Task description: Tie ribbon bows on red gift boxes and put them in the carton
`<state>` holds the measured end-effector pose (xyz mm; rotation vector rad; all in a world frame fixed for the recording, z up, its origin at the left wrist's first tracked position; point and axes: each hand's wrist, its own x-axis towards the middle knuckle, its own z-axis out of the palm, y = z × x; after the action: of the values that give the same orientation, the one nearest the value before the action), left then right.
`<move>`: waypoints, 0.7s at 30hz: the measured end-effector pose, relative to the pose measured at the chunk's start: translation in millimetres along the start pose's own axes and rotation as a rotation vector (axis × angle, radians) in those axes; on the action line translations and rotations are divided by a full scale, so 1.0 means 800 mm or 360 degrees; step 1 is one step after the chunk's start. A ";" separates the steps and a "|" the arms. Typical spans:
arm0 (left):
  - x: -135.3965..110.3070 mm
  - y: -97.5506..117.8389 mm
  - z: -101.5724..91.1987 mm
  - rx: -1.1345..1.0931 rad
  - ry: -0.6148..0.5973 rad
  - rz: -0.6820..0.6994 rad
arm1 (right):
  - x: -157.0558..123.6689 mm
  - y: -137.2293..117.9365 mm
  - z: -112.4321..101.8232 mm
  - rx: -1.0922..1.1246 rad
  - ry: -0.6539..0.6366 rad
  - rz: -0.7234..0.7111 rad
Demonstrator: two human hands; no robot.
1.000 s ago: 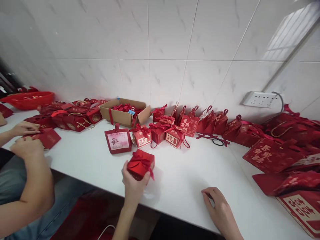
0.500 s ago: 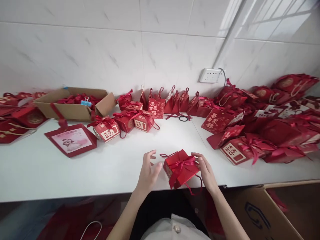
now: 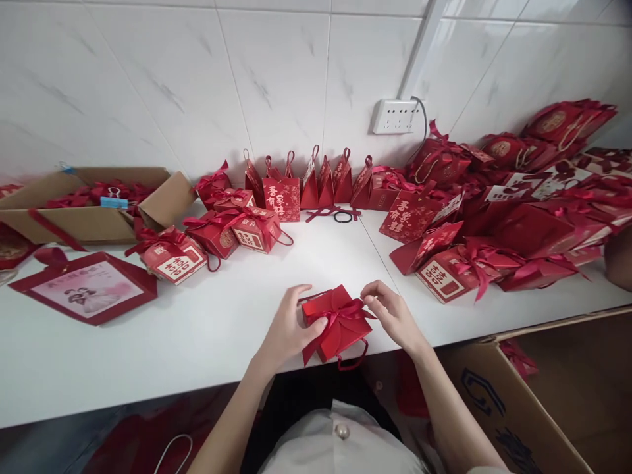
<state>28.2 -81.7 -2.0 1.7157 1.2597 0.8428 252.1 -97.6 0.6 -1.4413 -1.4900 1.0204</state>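
A small red gift box (image 3: 340,327) tied with a red ribbon bow rests at the front edge of the white table (image 3: 197,329). My left hand (image 3: 289,327) grips the box's left side, thumb on its top. My right hand (image 3: 392,315) is closed in a pinch on the right end of the ribbon bow (image 3: 353,309). A loop of ribbon hangs below the table edge.
Finished red boxes (image 3: 217,234) and small red bags (image 3: 316,187) line the back wall. A heap of red bags (image 3: 523,210) fills the right. A cardboard box of ribbons (image 3: 89,207) and a flat red card (image 3: 86,289) lie left. An open carton (image 3: 543,395) stands below right.
The view swung right, away from the person at the left. The box went from my left hand alone to the table edge; both hands now hold it, the right pinching the bow.
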 end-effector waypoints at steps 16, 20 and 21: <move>-0.007 0.015 0.002 0.0189 0.0136 -0.0392 | 0.014 0.004 0.037 0.0473 -0.0082 0.0117; -0.009 0.021 -0.002 0.0086 0.0158 -0.0382 | 0.010 0.003 0.043 0.0633 -0.0052 0.0204; -0.010 0.021 -0.002 0.0041 0.0182 -0.0409 | 0.009 0.003 0.045 0.0680 -0.0037 0.0233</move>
<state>31.9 -91.6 13.5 1.5012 1.5359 0.7827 219.1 -90.6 -14.1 -1.2426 -1.1053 1.3539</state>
